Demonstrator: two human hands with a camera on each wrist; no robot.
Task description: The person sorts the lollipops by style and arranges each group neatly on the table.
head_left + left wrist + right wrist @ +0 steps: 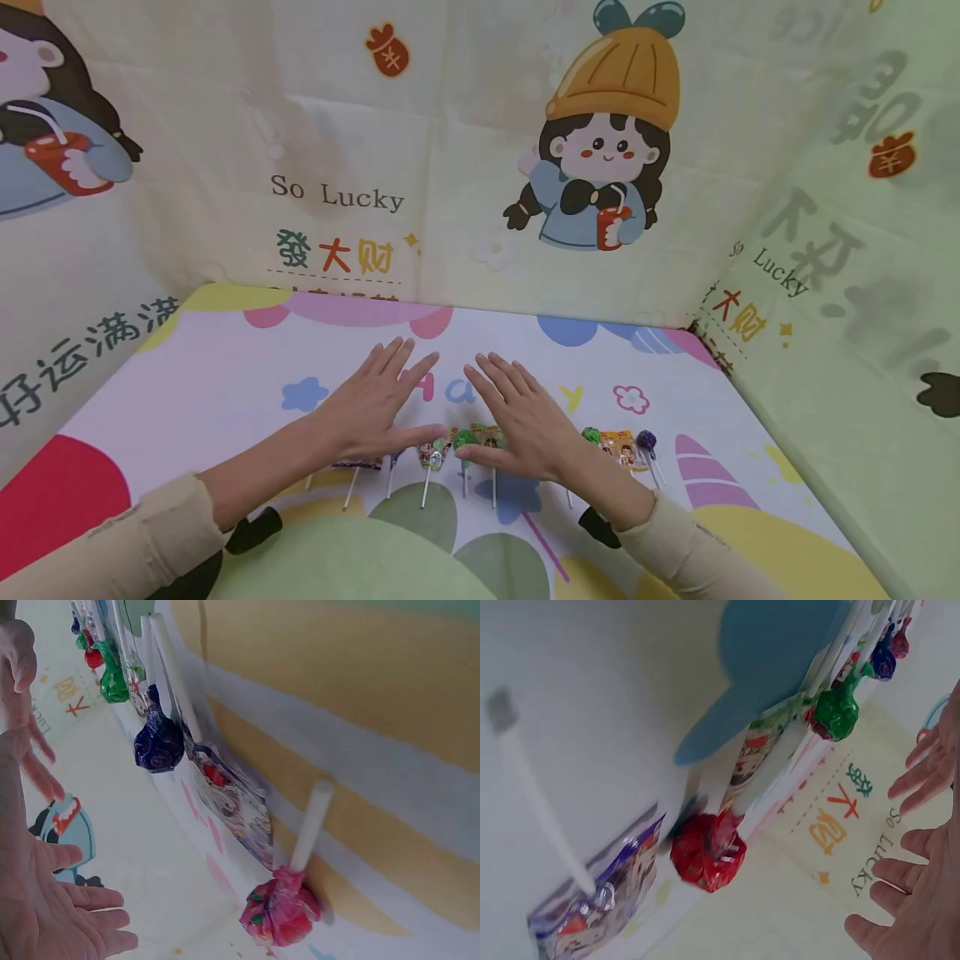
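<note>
Several wrapped lollipops lie in a row across the table, their white sticks pointing toward the person. My left hand [375, 408] is spread over the left part of the row, palm down, with nothing in it. Over the middle part, my right hand [525, 425] has its fingers straight and also holds nothing. A green lollipop [463, 437] shows between the hands; a purple lollipop [647, 442] sits at the right end. The left wrist view has a pink lollipop [281, 911] and a dark blue lollipop [159, 742]. A red lollipop [709, 853] appears in the right wrist view, beside a flat purple-wrapped lollipop [600, 907]. Both hands partly hide the row.
A printed cloth [510, 333] with coloured shapes and letters covers the table. Cream cartoon-print sheets [465, 150] stand as walls at the back and both sides. Dark wrist straps [255, 531] show below the forearms.
</note>
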